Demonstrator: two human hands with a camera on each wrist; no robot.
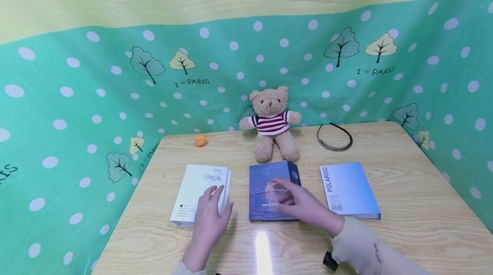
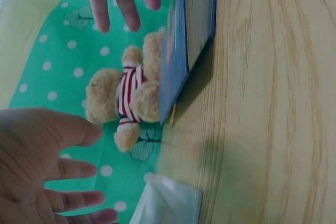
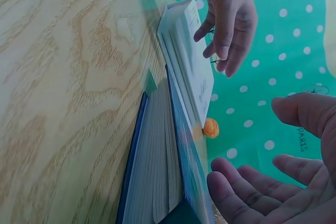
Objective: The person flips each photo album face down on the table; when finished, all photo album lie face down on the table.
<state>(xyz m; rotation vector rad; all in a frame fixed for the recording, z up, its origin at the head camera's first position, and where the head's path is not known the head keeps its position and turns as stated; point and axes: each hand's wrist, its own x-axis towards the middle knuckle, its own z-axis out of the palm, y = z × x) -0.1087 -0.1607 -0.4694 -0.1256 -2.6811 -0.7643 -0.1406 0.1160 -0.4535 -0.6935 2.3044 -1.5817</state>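
The wooden table (image 1: 404, 189) carries three albums in a row, each with its long axis running from the person toward the backdrop, that is from 6 to 12 o'clock in the head view. The blue photo album (image 1: 269, 189) lies in the middle, the white album (image 1: 196, 189) at its 9 o'clock, and the Polaroid album (image 1: 348, 189) at its 3 o'clock, apart from both hands.

The right hand (image 1: 304, 204) is the nearer one to the blue photo album: it reaches in from 5 o'clock and spreads over the near half of the cover, fingers straight and loosely fanned, gripping nothing. The right wrist view shows the palm open and lifted a little off the cover, so whether any fingertip touches cannot be told. The left hand (image 1: 209, 217) comes in from 6 o'clock over the near right corner of the white album, fingers extended and relaxed; the left wrist view shows them apart from the cover, holding nothing.

Beyond the blue photo album, at 12 o'clock, sits a teddy bear (image 1: 271, 123) in a striped jumper. A black hairband (image 1: 334, 137) lies at its 3 o'clock, a small orange ball (image 1: 200, 140) at its 9 o'clock.

The hands hide the near part of both covers, and the blue album's title print is partly covered. A small dark object at the right sleeve is cut off and unclear.
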